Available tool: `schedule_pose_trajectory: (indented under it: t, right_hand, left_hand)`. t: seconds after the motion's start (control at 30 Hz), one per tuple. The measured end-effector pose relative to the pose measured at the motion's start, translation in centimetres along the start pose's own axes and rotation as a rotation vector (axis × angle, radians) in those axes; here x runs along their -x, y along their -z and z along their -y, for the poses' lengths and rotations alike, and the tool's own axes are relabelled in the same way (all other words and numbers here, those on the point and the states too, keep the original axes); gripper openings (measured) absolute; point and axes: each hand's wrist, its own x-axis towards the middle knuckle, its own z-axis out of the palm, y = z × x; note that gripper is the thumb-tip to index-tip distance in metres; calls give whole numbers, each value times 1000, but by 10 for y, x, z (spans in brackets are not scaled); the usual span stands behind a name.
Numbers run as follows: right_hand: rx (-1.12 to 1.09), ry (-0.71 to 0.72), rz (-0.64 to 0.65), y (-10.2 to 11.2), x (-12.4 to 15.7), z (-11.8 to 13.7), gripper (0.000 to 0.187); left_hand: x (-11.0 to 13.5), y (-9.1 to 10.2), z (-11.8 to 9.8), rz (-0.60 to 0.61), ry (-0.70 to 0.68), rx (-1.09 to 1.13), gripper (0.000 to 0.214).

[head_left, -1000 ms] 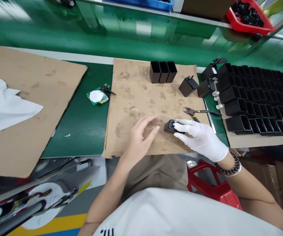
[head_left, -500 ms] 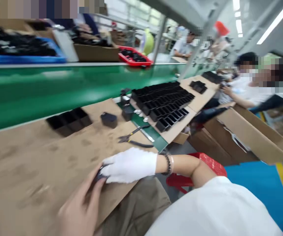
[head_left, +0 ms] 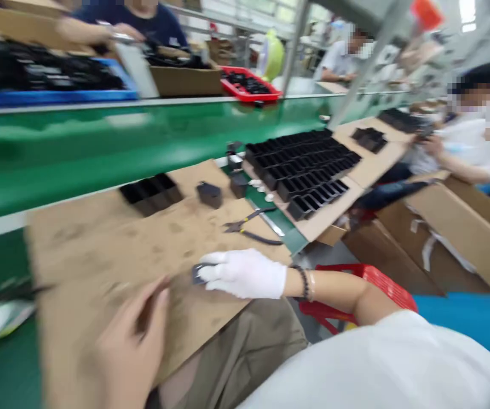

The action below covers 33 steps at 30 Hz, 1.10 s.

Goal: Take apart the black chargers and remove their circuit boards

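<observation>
One small black box sits on a brown sheet of cardboard. The right hand wears a white glove, and its fingers are bent around the right end of the box, holding it. The left hand is bare and a bit blurry, near and to the left of the box. Its thumb and finger are apart, and I see nothing in its grip. Far and to the right of the box, pliers lie with their handles spread. Past them stands a single black box, and to its left three black boxes stand side by side. On the right, a silver strip and some round white bits lie by the green surface. Farther right are lots of black boxes in rows. On the far side are a blue tray and a red tray. A red stool stands near, on the right.
</observation>
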Motion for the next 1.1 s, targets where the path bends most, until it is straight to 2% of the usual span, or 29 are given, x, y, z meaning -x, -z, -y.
schedule_pose_trajectory:
  t: [0.03, 0.1, 0.13, 0.2, 0.33, 0.43, 0.5, 0.63, 0.7, 0.93, 1.1]
  right_hand:
    - [-38, -27, -68, -5, 2, -1, 21]
    - [-149, -10, -214, -15, 4, -6, 20]
    - [-225, 6, -293, -18, 4, -9, 20]
    - [-379, 15, -369, -24, 4, -15, 20]
    - [-539, -156, -395, -29, 7, -15, 24]
    - [-551, -230, -433, -31, 8, -13, 35]
    - [-543, -176, -424, -29, 7, -13, 36]
    - [-490, 21, -366, -20, 3, -17, 22]
    - [-432, 68, -365, -16, 1, -19, 18]
    - [-309, 106, -379, -17, -2, -23, 25]
    - [-371, 120, -388, -19, -5, -26, 16]
  left_hand:
    - [1, -4, -15, -1, 65, 40, 33]
    - [-3, -18, -39, 118, 169, 194, 37]
    - [-6, -25, -46, 170, 198, 290, 37]
    - [-12, -38, -53, 180, 229, 434, 37]
    - [-12, -49, -53, 124, 226, 582, 31]
    - [-8, -45, -54, 111, 167, 540, 28]
    - [-6, -40, -55, 114, 126, 474, 27]
    - [-6, -35, -55, 116, 71, 418, 27]
    - [-7, -34, -54, 121, 51, 400, 27]
    - [-15, -30, -51, 179, -6, 283, 26]
    - [-19, -26, -48, 208, -49, 245, 26]
